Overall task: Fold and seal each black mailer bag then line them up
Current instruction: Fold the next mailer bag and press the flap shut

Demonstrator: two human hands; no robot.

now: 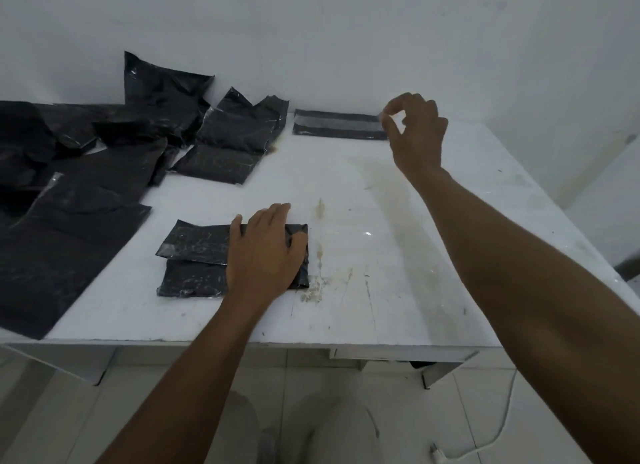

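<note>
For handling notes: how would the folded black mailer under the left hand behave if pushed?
The folded mailer probably slides easily: glossy film on a smooth table. Likely light and floppy, given its wrinkled plastic. It may unfold once the left hand lifts.

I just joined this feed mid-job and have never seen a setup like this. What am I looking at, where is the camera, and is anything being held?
There is no machine here: a person works with two bare hands. The single picture comes from a camera worn on their head, looking down over a white table. The left hand lies flat on a folded bag near the front and presses it down. The right hand reaches to the back, where its fingers pinch a small clear scrap at the right end of a second folded bag. I cannot tell whether that scrap is a peeled strip. A pile of loose black bags lies on the left.
</note>
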